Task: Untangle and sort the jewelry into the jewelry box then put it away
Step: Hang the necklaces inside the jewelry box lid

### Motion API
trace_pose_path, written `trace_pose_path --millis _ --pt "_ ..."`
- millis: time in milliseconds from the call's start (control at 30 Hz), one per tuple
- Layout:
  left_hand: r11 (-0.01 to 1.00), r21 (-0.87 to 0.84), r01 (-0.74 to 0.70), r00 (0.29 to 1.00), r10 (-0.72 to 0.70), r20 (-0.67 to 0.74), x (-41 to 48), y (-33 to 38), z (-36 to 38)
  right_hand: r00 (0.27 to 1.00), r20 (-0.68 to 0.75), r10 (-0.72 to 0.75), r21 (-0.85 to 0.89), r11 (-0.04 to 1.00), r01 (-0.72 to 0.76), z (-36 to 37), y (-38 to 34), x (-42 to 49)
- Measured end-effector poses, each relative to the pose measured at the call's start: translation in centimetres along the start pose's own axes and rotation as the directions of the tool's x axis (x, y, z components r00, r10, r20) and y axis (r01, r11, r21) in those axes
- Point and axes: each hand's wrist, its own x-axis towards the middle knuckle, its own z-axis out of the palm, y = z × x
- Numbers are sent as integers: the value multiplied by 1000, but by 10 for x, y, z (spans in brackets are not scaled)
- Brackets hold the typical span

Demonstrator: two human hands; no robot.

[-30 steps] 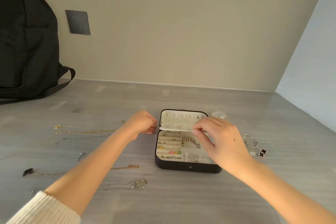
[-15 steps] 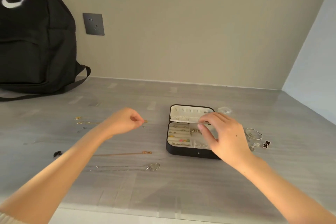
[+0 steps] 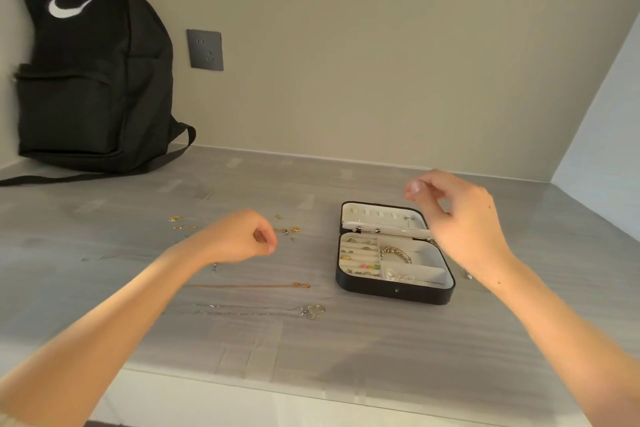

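Note:
The black jewelry box [image 3: 394, 292] lies open on the grey table, its cream lid tipped back. Rings sit in its left slots and a gold bracelet [image 3: 394, 253] in a middle compartment. My right hand [image 3: 464, 222] hovers above the right side of the lid, fingers loosely curled, with nothing visible in it. My left hand [image 3: 239, 239] is left of the box, low over the table, fingers curled and thumb against them. I see nothing between them. A gold necklace [image 3: 292, 229] lies just beyond its knuckles, the chain running behind the hand.
A rose-gold chain [image 3: 249, 286] and a silver necklace with a heart pendant [image 3: 315, 310] lie in front of my left arm. Small gold pieces [image 3: 175, 218] are scattered further left. A black backpack [image 3: 86, 80] leans in the back-left corner beside a wall socket [image 3: 205, 49].
My right hand has lifted up out of the box's compartments to above the lid. My left hand has drawn back leftwards, away from the box. The camera has pulled back and tilted up.

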Motion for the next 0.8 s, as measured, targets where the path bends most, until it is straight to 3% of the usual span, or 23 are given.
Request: trace_pose_path --millis 133,200,333,400,667,800 --pt "999 47 -15 998 12 63 -10 -7 11 961 150 -234 38 972 231 27 -44 -22" --pt "998 63 -23 997 18 77 -15 -11 18 919 293 -265 28 963 268 45 -54 -32" --pt "994 80 -69 997 66 38 -21 -16 26 802 579 -148 -143 950 278 84 -54 -41" --pt "993 73 -95 995 94 26 -22 -15 28 757 652 -56 -248 927 281 99 -56 -41" --pt "976 161 -144 989 145 7 -21 -19 37 664 741 104 -465 792 395 122 -74 -36" --pt "983 142 -114 993 113 20 -21 -21 38 666 736 117 -442 829 343 124 -74 -36"
